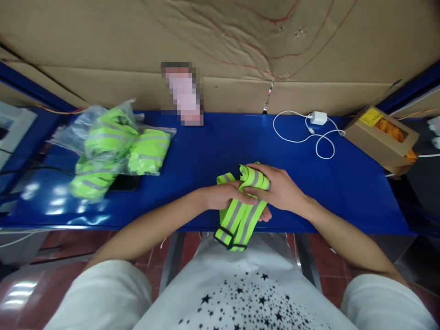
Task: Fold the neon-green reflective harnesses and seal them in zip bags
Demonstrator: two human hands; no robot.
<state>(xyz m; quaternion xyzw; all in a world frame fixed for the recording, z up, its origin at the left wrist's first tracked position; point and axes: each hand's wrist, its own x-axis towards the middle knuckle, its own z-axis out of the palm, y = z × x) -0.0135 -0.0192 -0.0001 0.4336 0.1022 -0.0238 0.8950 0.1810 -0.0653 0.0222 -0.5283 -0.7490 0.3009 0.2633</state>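
A neon yellow reflective strap point(245, 217) with grey stripes is in both my hands, above the front edge of the blue table. Its upper part is rolled or folded into a bundle, while the lower lengths hang down to black plastic buckles point(224, 237). My left hand point(228, 195) grips the strap from the left, thumb lying across it and some fingertips showing beyond its right side. Around the rolled upper part, my right hand point(280, 185) is closed, with its fingers partly hidden.
Several clear plastic bags point(110, 133) of neon yellow straps lie on the left of the blue table point(206, 151). A white charger point(318, 118) with a looped cable sits at the back right, near a cardboard box point(381, 137). Cardboard point(233, 96) lines the back.
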